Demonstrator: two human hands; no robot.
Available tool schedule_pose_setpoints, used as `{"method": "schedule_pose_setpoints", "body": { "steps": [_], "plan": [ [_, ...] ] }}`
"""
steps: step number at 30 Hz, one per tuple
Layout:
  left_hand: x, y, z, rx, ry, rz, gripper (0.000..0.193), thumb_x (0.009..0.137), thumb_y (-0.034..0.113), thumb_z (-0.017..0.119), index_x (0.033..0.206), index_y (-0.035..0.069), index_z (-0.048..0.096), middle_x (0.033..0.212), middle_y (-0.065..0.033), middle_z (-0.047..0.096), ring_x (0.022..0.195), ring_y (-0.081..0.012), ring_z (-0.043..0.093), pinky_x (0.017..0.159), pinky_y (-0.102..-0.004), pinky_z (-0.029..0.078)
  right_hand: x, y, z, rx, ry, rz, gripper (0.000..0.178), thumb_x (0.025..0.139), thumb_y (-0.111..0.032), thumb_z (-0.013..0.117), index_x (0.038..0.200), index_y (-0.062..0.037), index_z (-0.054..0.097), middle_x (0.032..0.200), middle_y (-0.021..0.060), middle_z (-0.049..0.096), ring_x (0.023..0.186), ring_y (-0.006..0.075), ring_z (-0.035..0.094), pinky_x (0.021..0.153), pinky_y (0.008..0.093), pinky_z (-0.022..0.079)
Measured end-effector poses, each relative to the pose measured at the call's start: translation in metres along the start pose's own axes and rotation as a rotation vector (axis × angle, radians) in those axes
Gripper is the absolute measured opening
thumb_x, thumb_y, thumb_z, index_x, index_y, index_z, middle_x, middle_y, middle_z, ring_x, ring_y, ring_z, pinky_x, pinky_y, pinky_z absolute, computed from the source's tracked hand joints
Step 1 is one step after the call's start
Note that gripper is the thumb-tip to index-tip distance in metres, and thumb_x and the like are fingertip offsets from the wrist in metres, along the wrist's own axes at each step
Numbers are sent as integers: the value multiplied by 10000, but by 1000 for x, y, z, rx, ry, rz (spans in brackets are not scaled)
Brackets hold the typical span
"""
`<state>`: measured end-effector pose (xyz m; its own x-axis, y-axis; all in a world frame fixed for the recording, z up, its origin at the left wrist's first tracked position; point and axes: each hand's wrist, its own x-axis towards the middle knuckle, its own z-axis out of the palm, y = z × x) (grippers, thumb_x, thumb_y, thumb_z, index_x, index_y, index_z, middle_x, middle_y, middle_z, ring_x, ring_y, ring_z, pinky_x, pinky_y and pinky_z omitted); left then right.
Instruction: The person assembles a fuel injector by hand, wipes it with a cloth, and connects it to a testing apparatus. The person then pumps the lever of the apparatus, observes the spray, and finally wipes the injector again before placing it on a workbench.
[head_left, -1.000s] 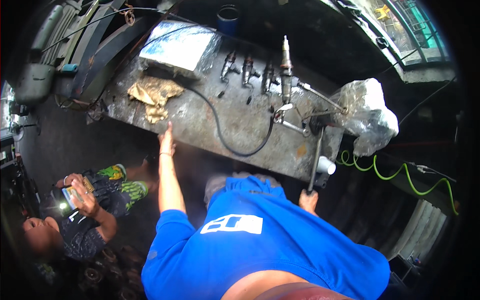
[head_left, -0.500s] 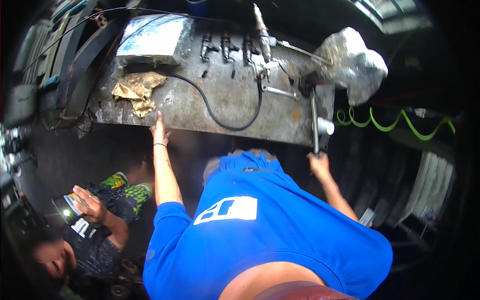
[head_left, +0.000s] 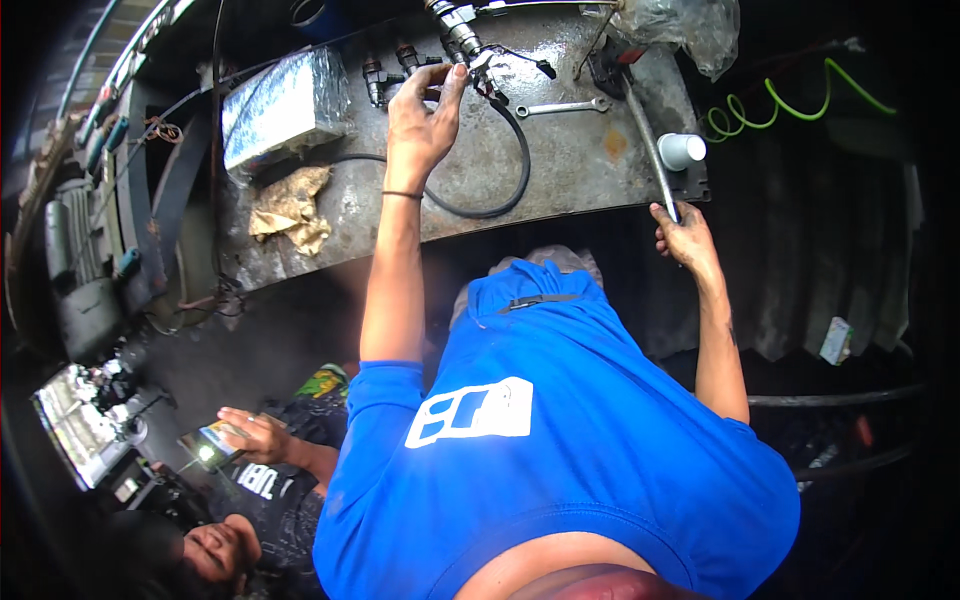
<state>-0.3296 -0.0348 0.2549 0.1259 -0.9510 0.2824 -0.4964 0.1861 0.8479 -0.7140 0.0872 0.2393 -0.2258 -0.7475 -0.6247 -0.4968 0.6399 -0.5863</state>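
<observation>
My right hand (head_left: 686,238) is closed round the lower end of a long metal lever (head_left: 648,135) at the right end of the metal workbench (head_left: 580,165). The lever runs up to a dark fitting (head_left: 608,70). Over the bench, my left hand (head_left: 424,125) has its thumb and fingers apart, with nothing visible between them. Its fingertips are close to a silver fuel injector (head_left: 455,22), which seems joined to a black hose (head_left: 522,150). Darker injectors (head_left: 375,82) lie left of it, one partly hidden behind my fingers. A combination wrench (head_left: 562,106) lies to the right.
A plastic-wrapped box (head_left: 285,110) and a crumpled tan cloth (head_left: 290,212) lie on the bench's left. A white cup-like cylinder (head_left: 682,151) stands beside the lever. Clear plastic wrapping (head_left: 690,30) and a green coiled hose (head_left: 770,105) are at the right. Another person's hand (head_left: 255,435) holds a phone, lower left.
My left hand has gone from the bench's front edge up and right to near the silver injector. My right hand keeps its grip on the lever. The whole view has shifted.
</observation>
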Motion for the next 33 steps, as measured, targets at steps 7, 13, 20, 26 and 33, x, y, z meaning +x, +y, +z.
{"method": "schedule_pose_setpoints", "body": {
  "steps": [7,13,20,26,33],
  "plan": [
    [19,-12,12,-455,-333,-360,271,999,296,613,998,27,648,972,-84,691,802,-127,665,569,-250,523,-1,1,-7,87,1,-18,353,946,-353,667,955,-3,625,664,12,585,530,84,564,472,260,463],
    [16,-16,2,-694,-355,-409,183,1001,213,600,930,45,613,1002,-140,699,846,-165,669,659,-293,529,4,1,-11,113,-37,-17,335,954,-334,661,967,-3,613,676,13,591,550,79,569,487,247,469],
    [17,-21,2,-824,-314,-434,148,973,150,629,924,10,621,960,-172,703,827,-211,685,703,-325,551,7,1,-11,116,-75,-26,305,959,-330,659,968,-28,615,680,-3,581,555,75,564,489,243,468],
    [23,-18,2,-742,-353,-442,128,934,129,687,892,18,638,943,-149,709,843,-195,703,703,-312,597,6,1,-11,162,-73,-14,312,950,-341,672,976,-34,620,696,-2,586,561,72,568,498,237,474],
    [29,-13,2,-693,-343,-496,161,910,129,717,857,2,634,892,-142,711,753,-179,701,652,-294,606,7,3,-12,199,-90,-10,322,951,-352,669,961,-35,616,697,-1,582,565,71,570,506,237,481]
  ]
}}
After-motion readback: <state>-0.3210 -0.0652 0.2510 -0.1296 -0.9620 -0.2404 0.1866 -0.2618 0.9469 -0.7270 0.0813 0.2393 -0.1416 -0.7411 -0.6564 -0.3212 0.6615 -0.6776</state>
